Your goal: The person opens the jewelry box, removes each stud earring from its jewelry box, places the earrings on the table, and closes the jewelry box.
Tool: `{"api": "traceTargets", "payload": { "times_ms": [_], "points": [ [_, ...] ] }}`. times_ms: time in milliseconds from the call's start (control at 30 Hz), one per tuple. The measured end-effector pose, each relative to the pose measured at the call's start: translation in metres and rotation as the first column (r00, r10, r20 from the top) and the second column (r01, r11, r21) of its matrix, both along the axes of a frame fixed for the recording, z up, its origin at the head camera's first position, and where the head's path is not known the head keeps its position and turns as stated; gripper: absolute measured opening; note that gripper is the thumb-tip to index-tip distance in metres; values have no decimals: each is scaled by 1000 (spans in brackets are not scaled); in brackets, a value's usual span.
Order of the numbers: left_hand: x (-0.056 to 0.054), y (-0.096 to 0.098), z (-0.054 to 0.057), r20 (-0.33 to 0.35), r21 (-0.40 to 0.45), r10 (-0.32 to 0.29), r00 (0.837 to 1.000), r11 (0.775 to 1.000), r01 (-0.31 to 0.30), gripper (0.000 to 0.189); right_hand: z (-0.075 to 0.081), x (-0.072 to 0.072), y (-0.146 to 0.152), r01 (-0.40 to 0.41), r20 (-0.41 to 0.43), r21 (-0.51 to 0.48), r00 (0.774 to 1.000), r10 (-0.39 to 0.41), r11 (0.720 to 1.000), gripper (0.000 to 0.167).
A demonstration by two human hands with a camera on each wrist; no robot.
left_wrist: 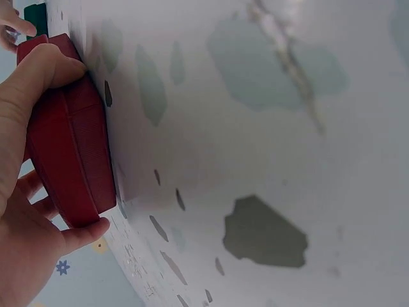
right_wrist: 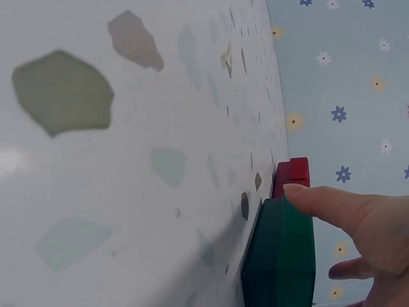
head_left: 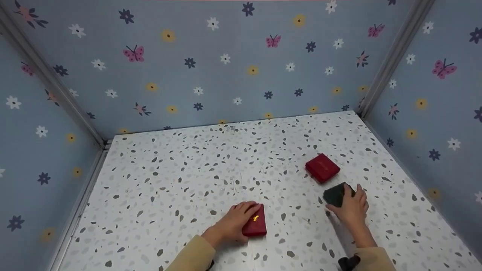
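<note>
In the head view my left hand (head_left: 231, 223) grips a small red box (head_left: 257, 226) with a gold mark on its lid. The left wrist view shows the thumb on one side of this red box (left_wrist: 73, 147) and fingertips at its opposite end, with the box sitting on the table. To the right, my right hand (head_left: 353, 211) holds a dark green box (head_left: 334, 195) between thumb and fingers. Seen from the right wrist, the thumb touches the top edge of the green box (right_wrist: 284, 256). Its far side is hidden.
A second red box (head_left: 322, 168) with faint lettering lies just beyond the green one. The white speckled table (head_left: 169, 180) meets blue flowered panels (head_left: 226, 75) at the back and on both sides.
</note>
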State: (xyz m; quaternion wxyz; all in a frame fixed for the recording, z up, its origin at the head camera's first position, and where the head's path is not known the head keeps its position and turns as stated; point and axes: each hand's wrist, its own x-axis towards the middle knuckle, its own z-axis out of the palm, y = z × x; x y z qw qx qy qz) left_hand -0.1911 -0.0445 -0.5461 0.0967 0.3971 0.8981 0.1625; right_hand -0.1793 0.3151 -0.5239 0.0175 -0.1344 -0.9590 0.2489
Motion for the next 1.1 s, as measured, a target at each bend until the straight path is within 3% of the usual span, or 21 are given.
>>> {"api": "traceTargets", "payload": {
  "times_ms": [400, 800, 967, 1100],
  "points": [
    [0, -2, -3, -5, 23, 10, 1000, 1000, -10, 102, 13, 9, -26, -144, -116, 27, 982, 146, 989, 73],
    [0, -2, -2, -8, 20, 3, 1000, 1000, -2, 102, 6, 17, -63, -273, -205, 23, 940, 271, 962, 60],
    [-1, -2, -2, -8, 18, -2, 1000, 1000, 2, 102, 2, 17, -77, -318, -199, 2, 929, 312, 948, 58],
    [-1, -2, -3, 2, 14, -4, 1000, 1000, 4, 102, -2, 17, -87, -332, -154, -33, 934, 323, 943, 56]
  ]
}}
